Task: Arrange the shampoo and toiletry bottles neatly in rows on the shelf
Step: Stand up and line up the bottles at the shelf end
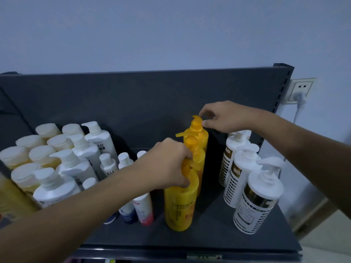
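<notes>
The dark grey shelf carries upright bottles: cream-capped bottles far left, white pump bottles beside them, small bottles centre, three yellow pump bottles in file, white-and-gold pump bottles right.

Three yellow pump bottles stand upright in one line, front to back, at the middle of the dark grey shelf. The left hand grips the pump of the front one, and the right hand pinches the pump of the rear one. At their right, three white pump bottles with gold labels make a similar line. At the left stand small white-capped bottles, plain white pump bottles and pale flip-cap bottles, closely packed.
</notes>
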Action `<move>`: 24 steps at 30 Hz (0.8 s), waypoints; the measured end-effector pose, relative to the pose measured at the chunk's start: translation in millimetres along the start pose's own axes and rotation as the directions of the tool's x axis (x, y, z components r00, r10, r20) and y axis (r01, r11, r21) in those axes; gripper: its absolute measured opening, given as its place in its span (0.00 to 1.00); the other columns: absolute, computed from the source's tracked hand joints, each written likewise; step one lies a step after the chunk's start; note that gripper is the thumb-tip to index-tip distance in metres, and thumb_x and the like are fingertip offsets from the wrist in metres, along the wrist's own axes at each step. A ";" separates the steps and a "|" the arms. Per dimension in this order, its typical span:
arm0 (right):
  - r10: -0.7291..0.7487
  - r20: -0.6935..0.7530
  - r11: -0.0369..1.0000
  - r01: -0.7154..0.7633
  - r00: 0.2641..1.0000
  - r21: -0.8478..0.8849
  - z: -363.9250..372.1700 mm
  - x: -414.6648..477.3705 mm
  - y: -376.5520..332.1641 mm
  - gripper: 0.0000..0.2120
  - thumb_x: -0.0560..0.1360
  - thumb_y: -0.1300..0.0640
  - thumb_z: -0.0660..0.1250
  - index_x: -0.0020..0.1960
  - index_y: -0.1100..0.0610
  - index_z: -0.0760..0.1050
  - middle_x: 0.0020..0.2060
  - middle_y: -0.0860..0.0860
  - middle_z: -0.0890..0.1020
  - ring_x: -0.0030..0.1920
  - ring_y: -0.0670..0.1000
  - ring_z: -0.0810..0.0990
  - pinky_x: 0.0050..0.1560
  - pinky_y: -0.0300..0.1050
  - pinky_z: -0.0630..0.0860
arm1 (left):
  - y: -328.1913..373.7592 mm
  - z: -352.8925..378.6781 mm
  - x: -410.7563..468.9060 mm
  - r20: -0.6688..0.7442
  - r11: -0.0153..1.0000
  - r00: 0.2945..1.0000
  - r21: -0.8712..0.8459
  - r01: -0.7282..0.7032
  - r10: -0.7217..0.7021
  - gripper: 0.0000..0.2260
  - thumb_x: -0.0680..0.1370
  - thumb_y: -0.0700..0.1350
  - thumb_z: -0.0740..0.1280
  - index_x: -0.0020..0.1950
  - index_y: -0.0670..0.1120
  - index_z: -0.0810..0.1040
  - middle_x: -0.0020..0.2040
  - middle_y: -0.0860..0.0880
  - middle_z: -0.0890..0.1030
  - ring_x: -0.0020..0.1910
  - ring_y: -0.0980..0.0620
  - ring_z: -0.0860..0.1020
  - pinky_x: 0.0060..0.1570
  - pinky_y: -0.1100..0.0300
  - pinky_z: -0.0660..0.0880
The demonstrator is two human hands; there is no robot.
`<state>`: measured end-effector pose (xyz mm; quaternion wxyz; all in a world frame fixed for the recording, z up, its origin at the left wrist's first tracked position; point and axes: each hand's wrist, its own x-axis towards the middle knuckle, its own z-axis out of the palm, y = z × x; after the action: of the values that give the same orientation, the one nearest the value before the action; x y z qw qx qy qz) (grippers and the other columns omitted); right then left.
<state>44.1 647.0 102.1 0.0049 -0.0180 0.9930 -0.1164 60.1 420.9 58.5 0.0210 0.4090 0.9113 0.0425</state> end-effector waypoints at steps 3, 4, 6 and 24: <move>-0.022 -0.013 1.000 0.022 1.000 0.010 -0.3 -6.9 -4.1 0.20 0.81 0.46 0.66 0.71 0.50 0.74 0.64 0.50 0.80 0.62 0.52 0.79 0.61 0.50 0.78 | 6.3 3.2 1.8 -0.020 0.999 1.000 -0.050 0.002 -0.003 0.27 0.68 0.56 0.78 0.66 0.56 0.80 0.50 0.51 0.79 0.48 0.48 0.79 0.39 0.57 0.78; -0.026 -0.023 1.000 0.026 0.999 0.010 -0.8 -9.0 -5.3 0.20 0.81 0.46 0.66 0.71 0.50 0.74 0.64 0.50 0.80 0.62 0.52 0.79 0.60 0.50 0.78 | 8.6 3.5 2.1 -0.024 0.998 1.000 -0.063 0.000 -0.001 0.27 0.68 0.56 0.78 0.66 0.57 0.80 0.50 0.51 0.79 0.47 0.48 0.79 0.39 0.58 0.79; -0.029 -0.038 0.999 0.030 0.999 0.013 -1.6 -13.4 -6.8 0.20 0.81 0.45 0.66 0.70 0.50 0.74 0.63 0.49 0.80 0.61 0.51 0.79 0.59 0.49 0.79 | 12.2 4.3 3.5 -0.036 0.995 0.999 -0.098 -0.005 0.001 0.26 0.68 0.56 0.78 0.66 0.58 0.80 0.51 0.51 0.79 0.48 0.48 0.80 0.40 0.56 0.80; 0.187 -0.123 0.981 -0.179 0.975 0.074 -20.2 -158.6 36.2 0.16 0.78 0.48 0.69 0.64 0.51 0.79 0.51 0.45 0.85 0.52 0.46 0.83 0.51 0.34 0.76 | 56.4 -21.0 23.9 -0.267 0.917 0.955 -0.334 -0.218 0.130 0.19 0.72 0.66 0.71 0.56 0.56 0.83 0.48 0.60 0.83 0.50 0.62 0.81 0.52 0.57 0.80</move>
<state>201.0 692.7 114.3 -0.0484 0.0813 0.9846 -0.1473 84.7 474.8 84.7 -0.0184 0.4701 0.8436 0.2589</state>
